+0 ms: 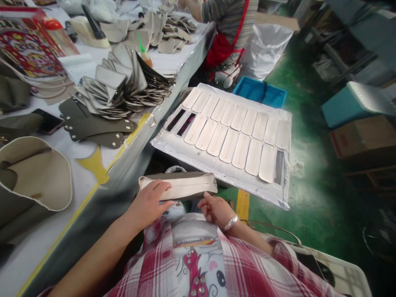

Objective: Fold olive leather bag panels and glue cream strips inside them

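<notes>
A grey-brown bag [194, 192] lies across in front of my body, its long cream panel [190, 185] facing up. My left hand [153, 201] rests on the left part of that panel, fingers stretched over it and thumb spread toward the near edge. At the right end, my right hand [212, 206] has its fingers closed on the bag's near edge by the corner. The underside of the bag is hidden. Beyond it, a white-covered board [198, 153] carries two rows of rounded cream strips [231, 145], several in each.
To the left, a long table [68, 228] holds an open bag [31, 177], stacked grey pieces [122, 85], dark straps [98, 123], a phone [48, 120] and a glue bottle [144, 55]. A co-worker [228, 28] stands beyond, near a blue crate [260, 92]. Boxes [367, 137] stand right.
</notes>
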Demonstrator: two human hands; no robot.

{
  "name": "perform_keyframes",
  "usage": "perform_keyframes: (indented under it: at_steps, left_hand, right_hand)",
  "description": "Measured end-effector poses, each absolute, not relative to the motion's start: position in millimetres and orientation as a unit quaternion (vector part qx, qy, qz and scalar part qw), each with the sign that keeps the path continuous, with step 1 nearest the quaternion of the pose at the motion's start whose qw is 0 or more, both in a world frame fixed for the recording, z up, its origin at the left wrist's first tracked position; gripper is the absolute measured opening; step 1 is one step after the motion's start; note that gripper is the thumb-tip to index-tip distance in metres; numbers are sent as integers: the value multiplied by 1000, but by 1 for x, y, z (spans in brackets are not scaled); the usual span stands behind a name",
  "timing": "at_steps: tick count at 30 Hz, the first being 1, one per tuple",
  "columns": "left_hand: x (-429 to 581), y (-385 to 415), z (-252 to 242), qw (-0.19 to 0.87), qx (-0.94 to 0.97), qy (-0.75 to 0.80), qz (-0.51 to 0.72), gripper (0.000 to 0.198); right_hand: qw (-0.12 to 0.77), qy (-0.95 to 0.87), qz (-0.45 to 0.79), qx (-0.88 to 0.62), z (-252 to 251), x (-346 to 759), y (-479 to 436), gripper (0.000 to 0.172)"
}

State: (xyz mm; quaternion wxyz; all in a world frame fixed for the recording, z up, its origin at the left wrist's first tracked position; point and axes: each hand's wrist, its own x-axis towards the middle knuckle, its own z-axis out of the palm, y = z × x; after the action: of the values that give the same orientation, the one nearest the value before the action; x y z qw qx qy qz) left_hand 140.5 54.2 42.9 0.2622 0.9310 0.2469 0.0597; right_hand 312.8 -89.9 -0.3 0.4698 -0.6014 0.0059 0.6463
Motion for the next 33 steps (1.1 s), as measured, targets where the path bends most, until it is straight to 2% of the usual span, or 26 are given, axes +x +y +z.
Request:
perform_keyframes:
  at_steps: [2, 8, 14, 18, 26, 29, 31, 33]
  left_hand:
    - [122, 61, 40, 224, 951, 211, 31, 15]
    - [126, 59, 33, 184, 956, 226, 35, 20]
    - [143, 47, 39, 93, 950, 299, 1, 19]
    - [145, 45, 40, 78, 942, 328, -8, 16]
    - [150, 54, 37, 114, 936, 334, 1, 13]
    - [136, 67, 40, 196, 928, 316, 34, 10]
    - [117, 79, 41, 254, 917, 296, 87, 24]
    - [95, 90, 40, 261, 918, 270, 131, 40]
  right_hand:
    - [484, 4, 644, -593, -2, 310, -90, 47]
    - [521, -4, 629, -578, -12, 299, -87, 39]
    - [490, -32, 632, -599, -8, 286, -73, 41]
    - [469, -44, 631, -616, 1, 273, -58, 41]
    - [452, -63, 632, -627, 9, 245, -32, 41]
    - [448, -55, 641, -621, 8, 240, -26, 43]
    - [445, -36, 643, -622, 7, 238, -24, 43]
    - [442, -24, 645, -623, 7, 237, -24, 43]
